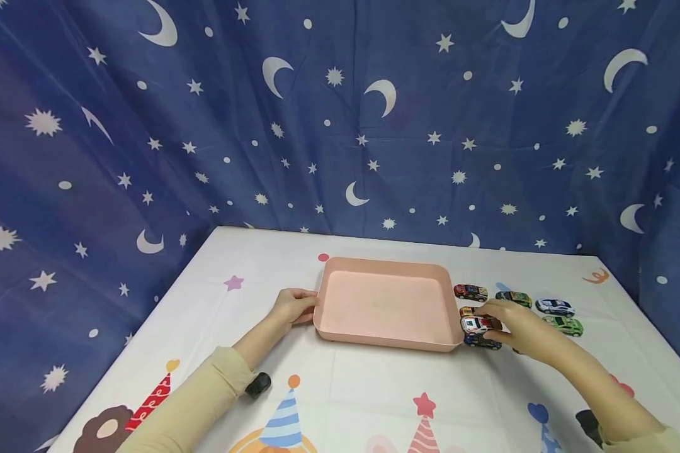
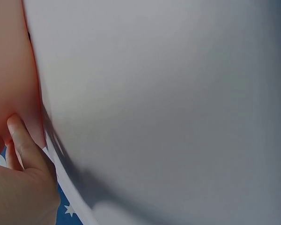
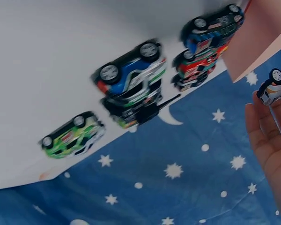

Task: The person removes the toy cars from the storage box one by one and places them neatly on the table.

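- L hand (image 1: 296,306) is resting against the left wall of the pink tray (image 1: 388,270); fingers are curling round the rim w/ the thumb (image 2: 24,140) pressing on the outer wall (left wrist view is showing this close up).
- Pink tray is sitting near the table's (image 1: 374,384) centre, open side up, interior bare.
- R hand (image 1: 518,327) is pinching a white toy car (image 1: 476,324) w/ red markings between fingertips, just beside the tray's right wall, near its front corner; in the right wrist view the same car (image 3: 274,86) is showing at the fingertips, wheels facing the camera.
- Dark blue car (image 1: 481,341) is lying just below the held one, touching or nearly touching it (cannot tell which).
- Orange car (image 1: 467,311) is peeking out just behind the R hand, partly hidden.
- Red car (image 1: 470,292) is standing near the tray's far right corner.
- Further right: a dark green car (image 1: 513,297), a blue-white car (image 1: 554,306) and a light green car (image 1: 566,325), all apart from the tray.
- Tablecloth is printed w/ party hats (image 1: 283,418) and stars; a star-and-moon curtain (image 1: 340,126) is hanging behind the table.
- Wrist cams (image 1: 258,384) are showing as dark lumps under each forearm; sleeves (image 1: 192,409) are beige.
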`<state>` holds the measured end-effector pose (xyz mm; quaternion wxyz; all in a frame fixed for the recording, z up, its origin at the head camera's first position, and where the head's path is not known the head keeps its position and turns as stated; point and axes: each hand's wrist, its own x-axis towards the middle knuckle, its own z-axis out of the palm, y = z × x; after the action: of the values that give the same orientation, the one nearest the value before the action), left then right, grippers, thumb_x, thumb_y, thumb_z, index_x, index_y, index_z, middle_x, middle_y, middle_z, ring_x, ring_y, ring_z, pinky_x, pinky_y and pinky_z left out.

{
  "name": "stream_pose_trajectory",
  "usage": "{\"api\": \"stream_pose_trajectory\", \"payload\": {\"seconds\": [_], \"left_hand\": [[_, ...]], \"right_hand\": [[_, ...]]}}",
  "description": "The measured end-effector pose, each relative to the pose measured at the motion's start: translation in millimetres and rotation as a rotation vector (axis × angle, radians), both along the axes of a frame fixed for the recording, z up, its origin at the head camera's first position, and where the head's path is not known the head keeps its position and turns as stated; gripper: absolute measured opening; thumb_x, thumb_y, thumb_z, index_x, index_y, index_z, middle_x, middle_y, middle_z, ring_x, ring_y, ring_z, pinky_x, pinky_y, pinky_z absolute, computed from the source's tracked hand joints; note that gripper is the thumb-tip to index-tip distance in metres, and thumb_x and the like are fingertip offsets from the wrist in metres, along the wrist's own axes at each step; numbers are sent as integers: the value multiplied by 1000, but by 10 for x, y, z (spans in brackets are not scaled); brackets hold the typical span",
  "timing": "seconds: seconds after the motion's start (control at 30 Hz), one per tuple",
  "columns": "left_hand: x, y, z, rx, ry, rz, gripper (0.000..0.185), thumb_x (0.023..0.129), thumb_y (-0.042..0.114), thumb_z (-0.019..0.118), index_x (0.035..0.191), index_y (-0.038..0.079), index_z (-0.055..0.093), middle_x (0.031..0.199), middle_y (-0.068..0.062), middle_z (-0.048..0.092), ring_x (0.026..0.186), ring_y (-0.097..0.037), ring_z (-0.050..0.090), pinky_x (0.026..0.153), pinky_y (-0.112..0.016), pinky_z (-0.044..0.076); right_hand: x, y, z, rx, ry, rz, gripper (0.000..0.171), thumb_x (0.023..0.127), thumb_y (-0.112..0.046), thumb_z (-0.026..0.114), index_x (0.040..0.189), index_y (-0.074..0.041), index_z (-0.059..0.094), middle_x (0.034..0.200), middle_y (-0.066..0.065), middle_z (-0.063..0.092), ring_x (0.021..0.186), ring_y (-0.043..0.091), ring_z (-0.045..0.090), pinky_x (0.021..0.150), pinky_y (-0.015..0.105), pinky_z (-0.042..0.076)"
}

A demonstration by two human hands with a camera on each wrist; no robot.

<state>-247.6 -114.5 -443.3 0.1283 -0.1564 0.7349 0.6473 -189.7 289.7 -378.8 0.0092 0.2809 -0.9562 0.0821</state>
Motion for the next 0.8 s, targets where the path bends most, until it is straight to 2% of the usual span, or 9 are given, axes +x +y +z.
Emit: {"api": "stream_pose_trajectory", "payload": {"seconds": [0.1, 0.27, 0.53, 0.67, 0.8], "left_hand": [[-1, 10, 4, 2, 9, 0, 28, 85, 5, 65, 112, -5, 64, 74, 3, 63, 57, -1, 58, 54, -14, 55], [-4, 19, 2, -4, 8, -1, 29, 85, 5, 65, 112, -4, 64, 74, 3, 63, 57, -1, 58, 54, -14, 55], [5, 16, -4, 1, 2, 3, 28, 85, 6, 65, 111, -5, 63, 71, 3, 61, 54, -1, 57, 51, -12, 53], [2, 14, -12, 12, 4, 2, 29, 85, 5, 65, 112, -6, 63, 68, 4, 61, 53, -1, 57, 50, -12, 52], [-3, 8, -21, 20, 1, 2, 29, 85, 5, 65, 112, -7, 62, 67, 5, 61, 53, -1, 57, 49, -11, 52]], "right_hand": [[5, 102, -11, -1, -7, -3, 32, 71, -10, 79, 100, -2, 69, 94, 8, 67, 77, 16, 59, 62, 26, 55], [9, 280, -50, 9, -11, -20, 33, 71, -11, 79, 101, -1, 69, 94, 8, 67, 72, 12, 55, 58, 24, 52], [-1, 541, -132, 35, -27, -18, 33, 71, -12, 78, 99, 1, 68, 96, 12, 68, 83, 27, 64, 66, 34, 56], [-10, 679, -172, 23, 13, -26, 33, 70, -12, 78, 99, 0, 68, 91, 5, 67, 75, 16, 59, 62, 30, 53], [-15, 812, -221, 16, 53, -42, 32, 69, -12, 79, 97, 0, 68, 87, 2, 67, 72, 13, 56, 62, 31, 53]]}}
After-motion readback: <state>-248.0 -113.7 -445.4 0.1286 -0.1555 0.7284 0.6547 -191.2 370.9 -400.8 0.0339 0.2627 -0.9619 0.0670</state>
